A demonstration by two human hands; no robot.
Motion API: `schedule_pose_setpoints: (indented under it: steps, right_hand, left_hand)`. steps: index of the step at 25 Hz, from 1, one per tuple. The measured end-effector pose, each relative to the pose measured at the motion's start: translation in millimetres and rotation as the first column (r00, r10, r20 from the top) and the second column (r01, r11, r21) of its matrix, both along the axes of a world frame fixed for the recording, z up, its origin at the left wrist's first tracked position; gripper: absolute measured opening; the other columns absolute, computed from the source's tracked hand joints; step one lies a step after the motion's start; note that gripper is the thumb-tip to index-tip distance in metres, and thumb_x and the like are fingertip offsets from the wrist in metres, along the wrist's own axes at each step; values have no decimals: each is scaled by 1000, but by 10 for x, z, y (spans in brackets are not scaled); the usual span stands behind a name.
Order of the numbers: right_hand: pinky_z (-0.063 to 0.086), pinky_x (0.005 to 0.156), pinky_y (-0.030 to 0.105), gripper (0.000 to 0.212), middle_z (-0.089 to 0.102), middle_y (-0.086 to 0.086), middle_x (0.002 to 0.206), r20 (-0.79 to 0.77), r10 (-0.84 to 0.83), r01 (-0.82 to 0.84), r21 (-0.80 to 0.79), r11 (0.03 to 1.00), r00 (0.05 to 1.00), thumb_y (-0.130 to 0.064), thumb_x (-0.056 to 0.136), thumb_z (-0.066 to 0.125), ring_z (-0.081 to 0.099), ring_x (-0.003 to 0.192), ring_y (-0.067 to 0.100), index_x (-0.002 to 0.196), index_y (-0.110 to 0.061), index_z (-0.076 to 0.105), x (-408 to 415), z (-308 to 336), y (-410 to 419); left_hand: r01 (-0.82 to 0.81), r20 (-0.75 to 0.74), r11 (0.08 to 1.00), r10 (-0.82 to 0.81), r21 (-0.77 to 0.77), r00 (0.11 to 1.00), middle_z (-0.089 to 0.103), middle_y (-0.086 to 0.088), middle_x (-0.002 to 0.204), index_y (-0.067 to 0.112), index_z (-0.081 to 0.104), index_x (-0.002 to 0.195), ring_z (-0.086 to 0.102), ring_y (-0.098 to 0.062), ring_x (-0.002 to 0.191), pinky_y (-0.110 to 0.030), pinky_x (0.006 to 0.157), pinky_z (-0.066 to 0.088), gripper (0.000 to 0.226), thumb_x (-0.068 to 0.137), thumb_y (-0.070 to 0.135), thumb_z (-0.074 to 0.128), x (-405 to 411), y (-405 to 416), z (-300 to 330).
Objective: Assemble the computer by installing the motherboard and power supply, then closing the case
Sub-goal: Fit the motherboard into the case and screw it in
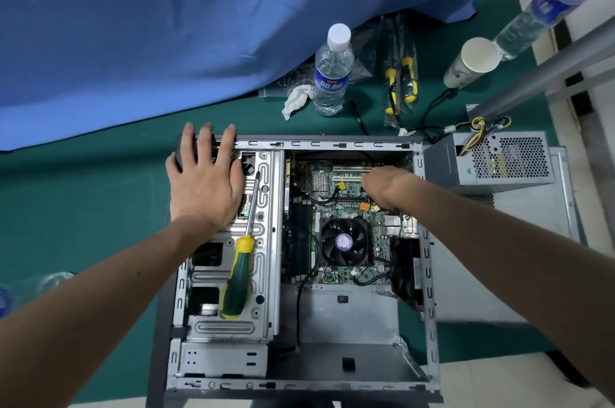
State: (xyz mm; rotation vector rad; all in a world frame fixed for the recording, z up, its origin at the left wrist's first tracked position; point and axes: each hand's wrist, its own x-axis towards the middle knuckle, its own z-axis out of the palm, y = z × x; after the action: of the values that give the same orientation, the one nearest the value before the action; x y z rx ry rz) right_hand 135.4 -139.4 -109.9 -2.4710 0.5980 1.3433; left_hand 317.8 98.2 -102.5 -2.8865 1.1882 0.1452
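The open computer case [429, 274] lies on its side on the green table. The motherboard [346, 208] sits inside it, with a black CPU fan [344, 243] in its middle. My left hand [204, 181] rests flat, fingers straight, on the far left corner of the case over the drive cage [229, 284]. My right hand [382, 184] reaches down onto the motherboard's far right area; its fingertips are hidden below the hand. The power supply [496, 158] stands outside the case at the right, its cables trailing behind. A green and yellow screwdriver [238, 274] lies on the drive cage.
A water bottle [332, 71] and a crumpled tissue [296, 99] stand behind the case. Yellow-handled pliers [401, 84] in a bag, a paper cup [471, 63] and a second bottle [539, 8] lie at the back right. A blue cloth [149, 25] covers the back left. The side panel [532, 258] lies at the right.
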Motion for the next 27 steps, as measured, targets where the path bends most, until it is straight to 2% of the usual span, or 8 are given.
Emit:
schedule_pose_setpoints:
  steps: [2,7,15,22,27]
  right_hand:
    - [49,79,25,27,53,5,86,28,-5,5,0,1000,1000,12,91,44,58,87,20,110,0,60,6,-29,-15]
    - [54,87,29,25,60,8,93,54,-22,23,-3,1000,998,12,89,46,62,91,21,105,-1,61,4,-47,-25]
    - [50,89,29,30,47,1,80,88,18,-17,-16,1000,996,15,87,45,56,90,20,107,-5,57,-8,-52,-10]
    - [52,92,32,28,58,8,97,87,33,-29,-39,999,996,15,87,43,60,94,22,102,-4,57,-14,-39,3]
    - [53,91,31,25,53,4,84,110,58,-54,-39,998,992,13,89,46,59,89,19,102,-4,58,-20,-47,10]
  left_hand:
    - [2,2,1000,-2,2,1000,31,-14,152,24,25,152,17,-36,146,-60,102,33,56,99,42,25,3,-1,2]
    - [2,-10,1000,-2,-4,1000,31,-14,152,24,25,152,17,-37,146,-61,103,32,56,99,41,24,0,1,15]
    - [2,-10,1000,-2,-2,1000,31,-14,152,23,26,152,18,-37,146,-61,103,33,56,99,41,25,2,-1,11]
    - [2,-3,1000,-2,3,1000,30,-13,152,25,25,152,17,-36,146,-62,103,33,56,99,42,24,10,0,-3]
    - [4,-2,1000,-4,5,1000,30,-14,152,24,25,152,17,-36,146,-61,103,33,56,99,42,23,4,0,8]
